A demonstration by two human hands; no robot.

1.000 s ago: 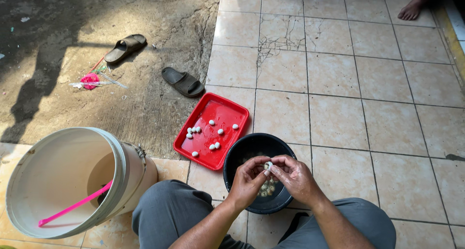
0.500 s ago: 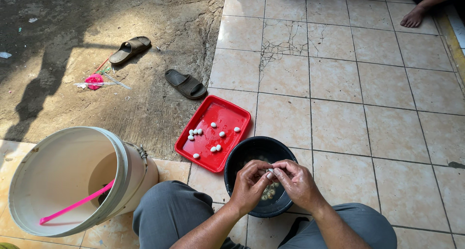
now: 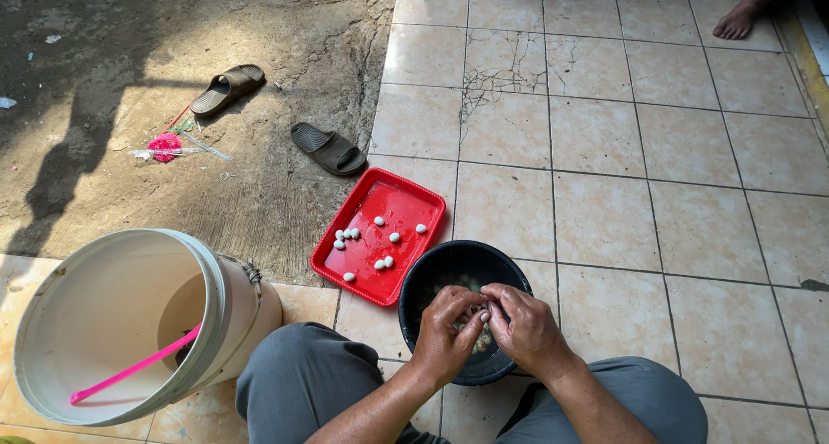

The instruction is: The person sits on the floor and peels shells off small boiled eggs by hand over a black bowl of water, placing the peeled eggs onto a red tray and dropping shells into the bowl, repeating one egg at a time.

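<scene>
The hands [image 3: 484,319] hide whatever small thing they pinch and much of the black bowl's [image 3: 436,275] contents.

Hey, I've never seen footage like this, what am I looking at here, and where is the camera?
The camera sits on a person's head and looks down, so the two bare hands at the bottom are their own. The left hand and right hand meet over a black bowl, pinching something small and pale between the fingertips. Beside the bowl a red tray holds several small white pieces. A tilted white bucket contains a pink stick. Two sandals lie on the dirt. Another person's foot shows top right.
</scene>
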